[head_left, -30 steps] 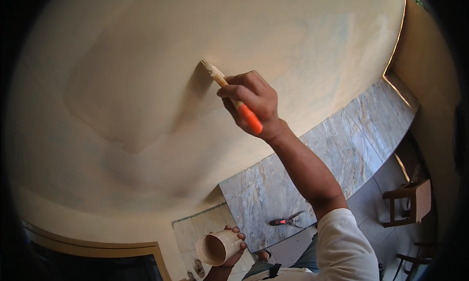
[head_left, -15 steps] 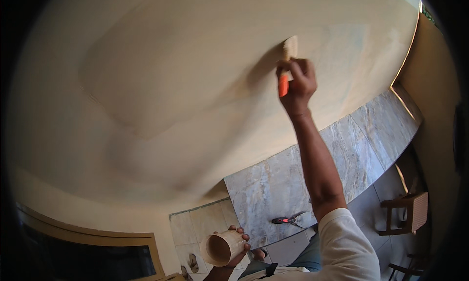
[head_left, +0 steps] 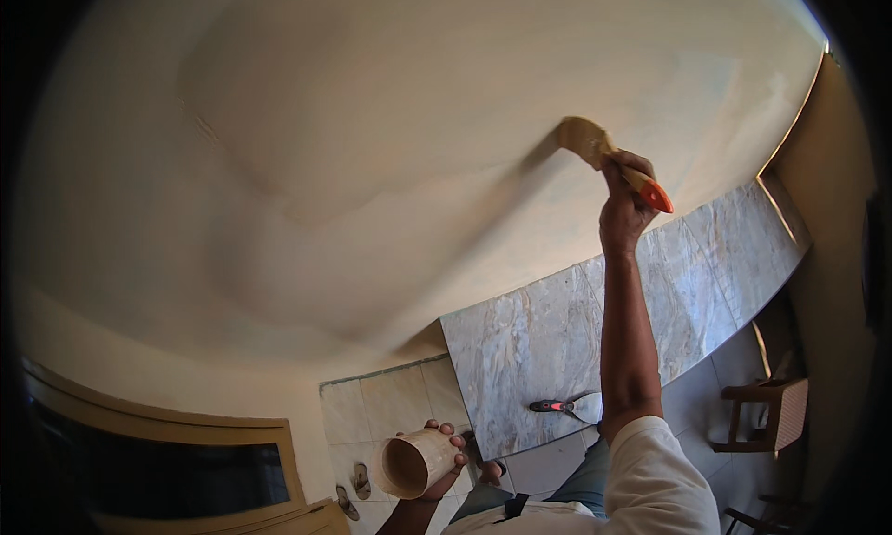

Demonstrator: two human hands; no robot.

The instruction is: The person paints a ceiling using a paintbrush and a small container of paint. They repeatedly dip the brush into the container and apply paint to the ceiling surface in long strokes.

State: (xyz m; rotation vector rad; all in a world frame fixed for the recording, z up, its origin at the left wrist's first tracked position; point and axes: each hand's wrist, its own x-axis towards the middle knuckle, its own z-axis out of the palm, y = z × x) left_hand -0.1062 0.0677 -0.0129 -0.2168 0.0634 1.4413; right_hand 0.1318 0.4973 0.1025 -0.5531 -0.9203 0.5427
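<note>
Holding a round, pale cup [head_left: 407,467], the left grip [head_left: 451,479] is near the front left corner of the grey-veined table [head_left: 525,349]; above the back edge, a flat brush [head_left: 585,143], clasped by the right grip [head_left: 625,210], touches the smooth cream wall [head_left: 418,98].

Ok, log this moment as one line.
Right hand: grips brush at wall | Left hand: holds cup | Ledge: red-and-black tool on top
</note>
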